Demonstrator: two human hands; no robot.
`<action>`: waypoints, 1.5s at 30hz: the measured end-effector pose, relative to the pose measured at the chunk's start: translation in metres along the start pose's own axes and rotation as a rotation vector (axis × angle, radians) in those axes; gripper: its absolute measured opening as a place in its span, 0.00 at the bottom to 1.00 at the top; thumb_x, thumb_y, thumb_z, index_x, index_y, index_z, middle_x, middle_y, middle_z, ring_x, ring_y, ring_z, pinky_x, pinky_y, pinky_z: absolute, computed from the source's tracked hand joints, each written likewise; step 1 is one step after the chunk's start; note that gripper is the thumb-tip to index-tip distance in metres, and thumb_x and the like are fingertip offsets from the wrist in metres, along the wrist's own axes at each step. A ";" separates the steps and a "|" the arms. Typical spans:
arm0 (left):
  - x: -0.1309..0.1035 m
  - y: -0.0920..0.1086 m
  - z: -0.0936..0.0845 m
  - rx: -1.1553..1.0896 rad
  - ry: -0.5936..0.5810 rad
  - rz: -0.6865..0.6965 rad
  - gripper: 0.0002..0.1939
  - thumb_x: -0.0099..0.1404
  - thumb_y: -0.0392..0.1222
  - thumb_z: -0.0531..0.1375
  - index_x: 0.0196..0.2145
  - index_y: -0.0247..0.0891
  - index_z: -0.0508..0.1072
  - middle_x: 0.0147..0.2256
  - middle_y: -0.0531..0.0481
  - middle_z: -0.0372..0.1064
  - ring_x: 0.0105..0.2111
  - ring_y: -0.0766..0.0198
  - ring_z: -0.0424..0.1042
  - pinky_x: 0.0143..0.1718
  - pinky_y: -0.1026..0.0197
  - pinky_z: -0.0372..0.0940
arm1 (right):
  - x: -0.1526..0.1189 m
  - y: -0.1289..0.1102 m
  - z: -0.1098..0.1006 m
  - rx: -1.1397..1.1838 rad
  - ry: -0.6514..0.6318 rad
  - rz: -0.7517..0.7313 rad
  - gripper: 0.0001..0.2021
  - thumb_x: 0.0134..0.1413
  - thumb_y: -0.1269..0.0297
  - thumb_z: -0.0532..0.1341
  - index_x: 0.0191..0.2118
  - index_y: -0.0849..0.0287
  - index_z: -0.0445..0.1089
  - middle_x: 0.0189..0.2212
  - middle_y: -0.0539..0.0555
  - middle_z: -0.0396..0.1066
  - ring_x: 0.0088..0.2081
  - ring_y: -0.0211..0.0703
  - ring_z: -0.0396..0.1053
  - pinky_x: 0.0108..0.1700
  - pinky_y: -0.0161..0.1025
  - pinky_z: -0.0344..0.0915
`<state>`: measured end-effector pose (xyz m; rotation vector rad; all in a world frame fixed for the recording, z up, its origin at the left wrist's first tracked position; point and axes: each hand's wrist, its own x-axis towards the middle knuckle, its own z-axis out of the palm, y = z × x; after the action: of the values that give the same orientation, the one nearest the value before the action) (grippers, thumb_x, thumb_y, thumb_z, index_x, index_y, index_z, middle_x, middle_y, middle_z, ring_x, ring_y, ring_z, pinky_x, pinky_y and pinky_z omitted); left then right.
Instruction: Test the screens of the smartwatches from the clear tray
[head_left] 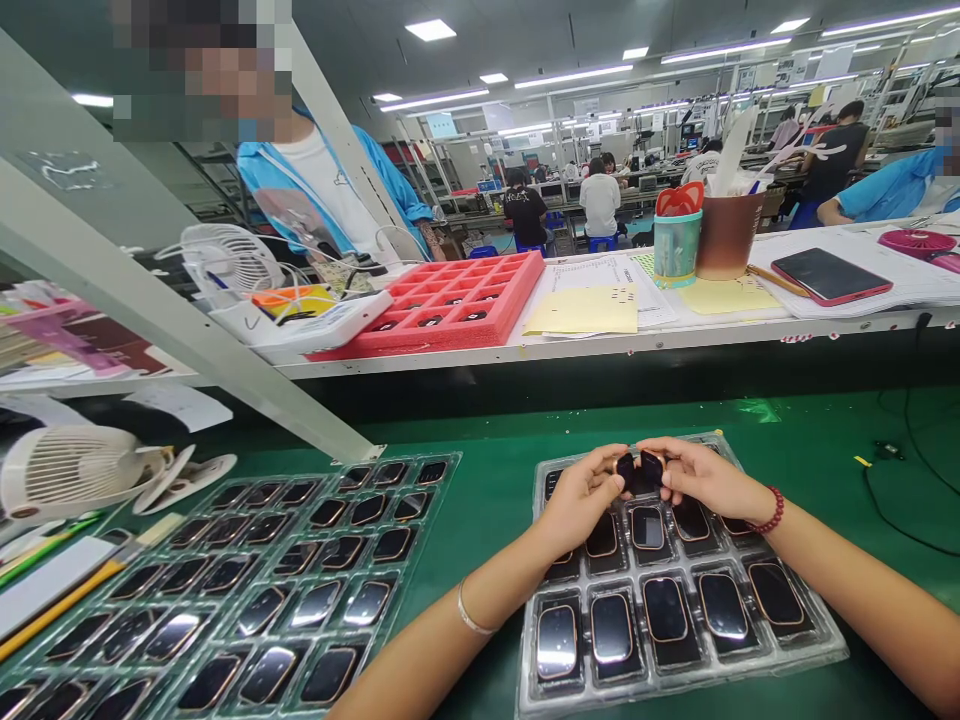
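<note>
Above the far part of a clear plastic tray, both hands are raised close together. My left hand pinches a small dark smartwatch body with a gold-coloured rim between thumb and fingers. In my right hand is another dark smartwatch body, tilted towards the first with a narrow gap between them. Below, the tray's pockets hold several smartwatch bodies with black glossy screens, such as a front one. My wrists and fingers cover part of the back row.
More trays of watch bodies lie left on the green bench. A white fan stands far left. The shelf carries a red foam tray, cups and a phone. A slanted post rises left; a cable lies right.
</note>
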<state>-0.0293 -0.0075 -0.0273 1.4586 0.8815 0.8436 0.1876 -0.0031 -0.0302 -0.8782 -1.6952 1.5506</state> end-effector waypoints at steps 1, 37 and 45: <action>0.001 0.001 0.000 -0.020 0.011 -0.019 0.23 0.61 0.45 0.58 0.52 0.37 0.62 0.44 0.43 0.68 0.35 0.62 0.71 0.30 0.65 0.62 | 0.001 0.000 0.000 0.021 0.008 0.000 0.21 0.56 0.61 0.59 0.55 0.56 0.60 0.37 0.54 0.66 0.32 0.41 0.68 0.32 0.38 0.67; 0.044 0.021 0.014 1.070 -0.071 0.277 0.10 0.60 0.41 0.57 0.41 0.40 0.72 0.53 0.42 0.63 0.56 0.50 0.58 0.55 0.46 0.54 | -0.013 -0.013 -0.064 -1.325 0.240 -0.040 0.03 0.48 0.67 0.62 0.29 0.59 0.73 0.49 0.63 0.67 0.56 0.66 0.54 0.54 0.60 0.53; 0.063 0.014 0.048 1.111 -0.054 0.305 0.10 0.58 0.46 0.61 0.34 0.37 0.70 0.51 0.41 0.65 0.56 0.48 0.57 0.54 0.45 0.53 | -0.029 -0.016 -0.055 -0.959 0.226 -0.106 0.06 0.45 0.72 0.60 0.28 0.57 0.61 0.43 0.58 0.68 0.51 0.54 0.62 0.50 0.49 0.60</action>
<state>0.0425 0.0261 -0.0161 2.6119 1.1740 0.5051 0.2489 0.0012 -0.0110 -1.3173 -2.2596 0.4666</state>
